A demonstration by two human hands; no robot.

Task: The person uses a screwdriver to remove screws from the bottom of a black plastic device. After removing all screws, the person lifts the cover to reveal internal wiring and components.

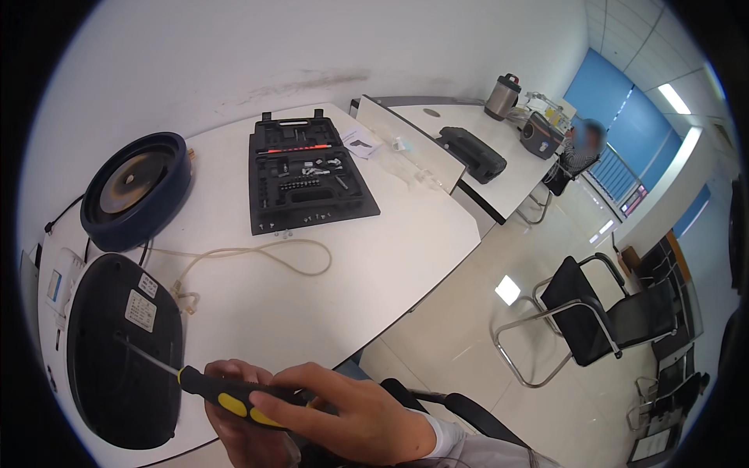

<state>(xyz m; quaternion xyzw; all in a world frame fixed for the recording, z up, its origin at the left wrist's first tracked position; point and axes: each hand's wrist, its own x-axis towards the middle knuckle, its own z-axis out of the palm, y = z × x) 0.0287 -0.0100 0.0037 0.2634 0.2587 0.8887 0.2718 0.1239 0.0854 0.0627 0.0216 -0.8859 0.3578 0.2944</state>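
Black and yellow, a screwdriver (232,403) is pointing leftward from the hands, which are meeting at its handle. The right hand (355,413) is clamping the handle, thumb pressing near a yellow patch; the left hand (243,430) is curling behind and below the handle's front, though whether it is gripping cannot be told. The steel shaft is reaching the black underside of a device (129,382), which is resting on the table (265,320) just left of the hands, showing two labels. Ahead and to the left, a dark blue basin (178,196) is leaning, showing a round metal disc (115,195). A pale tube (328,261) is looping between the hands and an open toolcase (273,210), where sockets are sitting; small screws are lying at its near edge. Far ahead and right of the hands, a second table (515,187) is holding a closed black case (472,154) and a steel jug (502,100), and a person (581,156) is sitting beyond. Right of the hands, a black chair (573,308) is standing on the floor (452,335).
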